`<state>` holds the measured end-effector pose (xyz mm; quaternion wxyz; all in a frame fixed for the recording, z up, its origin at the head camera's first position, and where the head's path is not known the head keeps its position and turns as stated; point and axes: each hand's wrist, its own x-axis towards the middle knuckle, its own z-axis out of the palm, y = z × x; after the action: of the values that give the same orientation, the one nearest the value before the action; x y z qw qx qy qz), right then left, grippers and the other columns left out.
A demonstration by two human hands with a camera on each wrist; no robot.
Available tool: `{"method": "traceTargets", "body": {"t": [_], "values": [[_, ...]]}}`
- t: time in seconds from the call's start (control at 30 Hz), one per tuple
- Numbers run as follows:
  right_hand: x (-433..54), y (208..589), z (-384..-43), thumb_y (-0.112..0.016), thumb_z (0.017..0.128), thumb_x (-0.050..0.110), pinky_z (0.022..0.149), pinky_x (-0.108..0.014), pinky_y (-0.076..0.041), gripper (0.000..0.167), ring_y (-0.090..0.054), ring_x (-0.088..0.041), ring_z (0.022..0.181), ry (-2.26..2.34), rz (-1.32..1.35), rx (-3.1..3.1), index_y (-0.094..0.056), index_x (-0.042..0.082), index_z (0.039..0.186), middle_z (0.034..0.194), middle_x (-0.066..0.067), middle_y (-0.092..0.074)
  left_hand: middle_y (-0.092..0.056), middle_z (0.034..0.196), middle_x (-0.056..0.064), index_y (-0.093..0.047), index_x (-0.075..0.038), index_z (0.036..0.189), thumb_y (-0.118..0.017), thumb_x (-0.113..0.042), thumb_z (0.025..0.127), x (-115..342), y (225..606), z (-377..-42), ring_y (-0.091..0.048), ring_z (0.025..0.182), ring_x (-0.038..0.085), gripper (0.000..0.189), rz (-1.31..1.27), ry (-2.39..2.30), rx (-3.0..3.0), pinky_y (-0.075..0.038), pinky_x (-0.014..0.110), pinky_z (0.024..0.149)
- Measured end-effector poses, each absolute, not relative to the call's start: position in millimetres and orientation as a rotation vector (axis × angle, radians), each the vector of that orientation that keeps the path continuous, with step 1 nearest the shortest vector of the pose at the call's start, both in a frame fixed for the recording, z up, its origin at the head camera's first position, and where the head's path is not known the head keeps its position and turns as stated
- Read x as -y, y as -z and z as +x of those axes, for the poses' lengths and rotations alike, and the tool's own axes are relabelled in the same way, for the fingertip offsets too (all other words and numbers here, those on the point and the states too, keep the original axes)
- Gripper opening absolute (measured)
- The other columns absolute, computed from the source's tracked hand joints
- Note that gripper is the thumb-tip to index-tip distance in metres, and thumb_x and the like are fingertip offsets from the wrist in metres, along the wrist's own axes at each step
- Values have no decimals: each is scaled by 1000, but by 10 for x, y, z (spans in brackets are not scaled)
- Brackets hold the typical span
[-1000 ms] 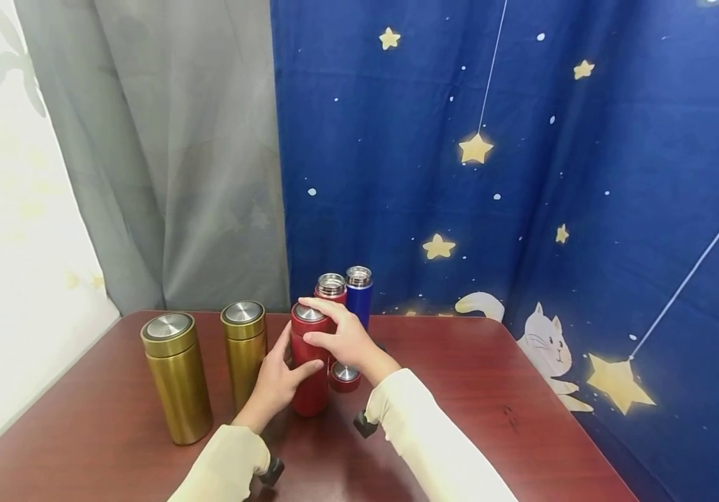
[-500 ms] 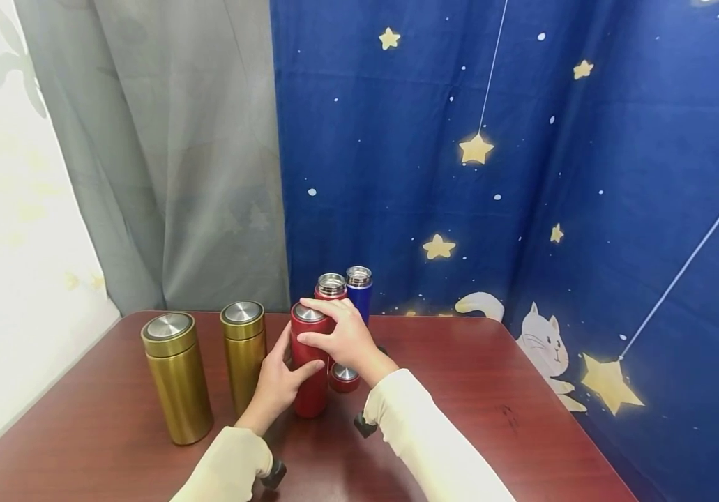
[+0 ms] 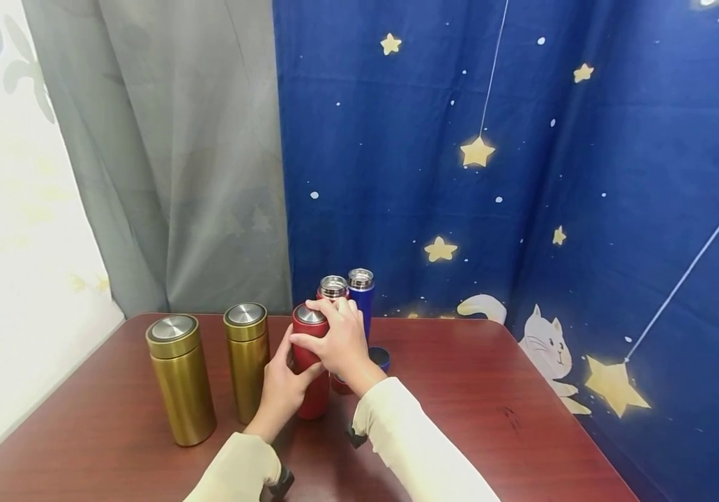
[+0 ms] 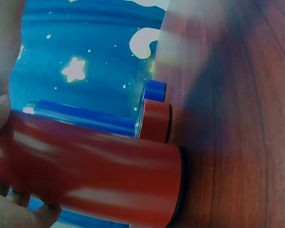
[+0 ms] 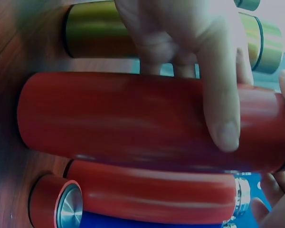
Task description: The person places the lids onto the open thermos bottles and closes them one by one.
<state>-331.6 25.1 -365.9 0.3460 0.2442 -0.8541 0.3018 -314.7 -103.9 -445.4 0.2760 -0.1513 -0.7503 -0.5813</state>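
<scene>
A red thermos [image 3: 314, 403] with a steel-topped lid [image 3: 310, 315] stands upright on the table. My left hand [image 3: 284, 387] grips its body, the thumb lying across the near side in the right wrist view. At the top, my right hand [image 3: 343, 341] holds the lid between thumb and fingers. The lid sits on the bottle; whether it is loose cannot be told. Close behind stand a lidless red thermos [image 5: 152, 192] and a lidless blue thermos [image 3: 362, 300]. A loose red lid [image 4: 154, 121] rests on the table, partly hidden by my right hand in the head view.
Two gold thermoses, a nearer one [image 3: 183, 390] and a farther one [image 3: 248, 369], stand lidded to the left. A blue lid [image 3: 379, 358] lies right of the bottles, near my right wrist. The dark red table [image 3: 459, 418] ends before a blue star curtain [image 3: 409, 174].
My right hand has turned on the lid, its wrist and forearm swinging left. The blue lid now shows more, the loose red lid less. My left hand keeps its grip.
</scene>
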Motion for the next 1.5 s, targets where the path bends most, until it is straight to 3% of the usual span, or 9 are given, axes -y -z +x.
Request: {"method": "traceTargets", "body": {"t": [0.23, 0.43, 0.67, 0.8, 0.9, 1.23, 1.5], "values": [[-197, 3659, -3298, -77, 70, 62, 77, -36, -42, 57, -49, -21, 95, -595, 515, 2147, -68, 23, 111, 101, -4, -61, -57, 132, 21, -39, -3, 147, -85, -13, 75, 971, 4438, -3119, -58, 118, 34, 86, -379, 1528, 1996, -47, 45, 96], [-210, 3608, -3277, -70, 74, 68, 77, -36, -42, 60, -49, -21, 96, -455, 508, 2192, -63, 21, 110, 100, -2, -60, -56, 133, 20, -38, -4, 147, -85, -13, 76, 990, 4407, -3122, -56, 120, 34, 86, -395, 1550, 2020, -46, 44, 96], [-260, 3499, -3221, -63, 90, 50, 102, -43, -39, 53, -45, -22, 121, -634, 716, 2361, -53, 13, 127, 124, -5, -57, -53, 137, 20, -34, -6, 150, -86, -19, 75, 1085, 4390, -3155, -57, 119, 34, 92, -439, 1560, 2036, -46, 42, 95], [-336, 3467, -3221, -60, 93, 40, 107, -50, -35, 54, -35, -25, 136, -876, 856, 2479, -47, 17, 139, 146, -6, -44, -49, 142, 18, -29, -9, 153, -84, -23, 78, 1151, 4389, -3169, -53, 124, 33, 94, -481, 1627, 2069, -45, 42, 96], [-409, 3478, -3241, -60, 94, 36, 107, -53, -35, 57, -28, -24, 141, -1059, 946, 2531, -42, 23, 146, 155, -3, -33, -48, 143, 16, -30, -12, 153, -83, -21, 78, 1201, 4393, -3180, -52, 125, 33, 92, -509, 1681, 2083, -46, 42, 96], [-515, 3559, -3342, -67, 92, 25, 98, -35, -47, 57, -53, -18, 122, -1416, 1105, 2445, -47, 25, 145, 138, -2, -54, -45, 146, 15, -30, -11, 153, -82, -16, 79, 1284, 4447, -3220, -50, 128, 32, 91, -586, 1743, 2103, -44, 41, 99], [-438, 3623, -3349, -77, 82, 34, 90, -36, -51, 56, -46, -19, 120, -1312, 912, 2335, -59, 25, 135, 130, 0, -57, -46, 145, 17, -31, -7, 152, -83, -13, 78, 1239, 4440, -3197, -52, 125, 34, 91, -576, 1732, 2043, -46, 40, 96]]}}
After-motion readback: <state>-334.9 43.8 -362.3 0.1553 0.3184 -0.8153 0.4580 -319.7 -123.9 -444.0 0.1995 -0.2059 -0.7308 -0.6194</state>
